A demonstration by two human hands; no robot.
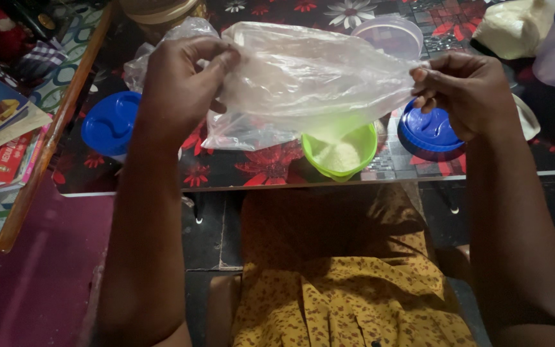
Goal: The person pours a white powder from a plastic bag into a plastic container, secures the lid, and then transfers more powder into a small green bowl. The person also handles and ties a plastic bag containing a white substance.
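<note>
Floral dark surface (258,168) carries a green bowl (340,154) at its near edge. Above it hangs a clear plastic bag (303,80), left hand (184,83) and right hand (467,90) each with grip pinching its ends.

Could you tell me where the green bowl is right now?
The green bowl sits at the table's near edge, under the clear plastic bag, left of a blue lid.

Single head-worn view, steeply downward, close above the table edge (329,183) and lap.
</note>
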